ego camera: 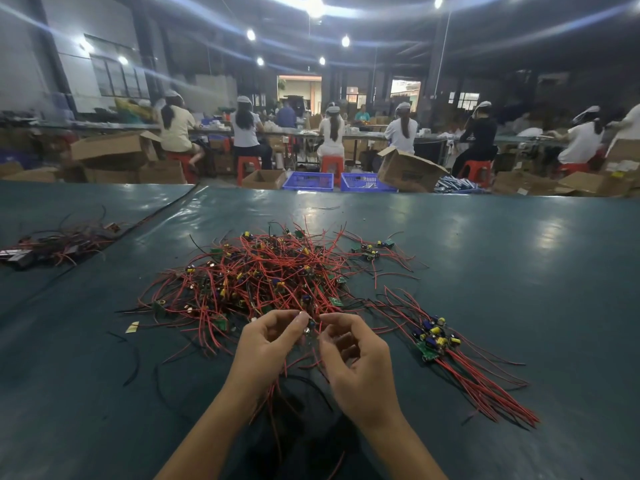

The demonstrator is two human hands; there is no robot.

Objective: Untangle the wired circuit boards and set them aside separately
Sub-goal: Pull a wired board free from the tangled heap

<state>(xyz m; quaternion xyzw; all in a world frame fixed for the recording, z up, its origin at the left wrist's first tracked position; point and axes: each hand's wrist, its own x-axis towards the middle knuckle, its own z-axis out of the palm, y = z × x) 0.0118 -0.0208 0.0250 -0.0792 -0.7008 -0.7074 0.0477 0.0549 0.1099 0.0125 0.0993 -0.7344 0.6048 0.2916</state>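
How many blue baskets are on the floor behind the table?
2. One blue basket sits on the floor just past the far edge of the table, near the middle; the second blue basket stands right beside it, to its right. Cardboard boxes may hide more.

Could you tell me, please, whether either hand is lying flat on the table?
No, the left hand and the right hand are both raised, fingers curled, pinching a small circuit board at the near edge of the tangled pile.

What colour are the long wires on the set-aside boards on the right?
Red wires; the head view shows them best.
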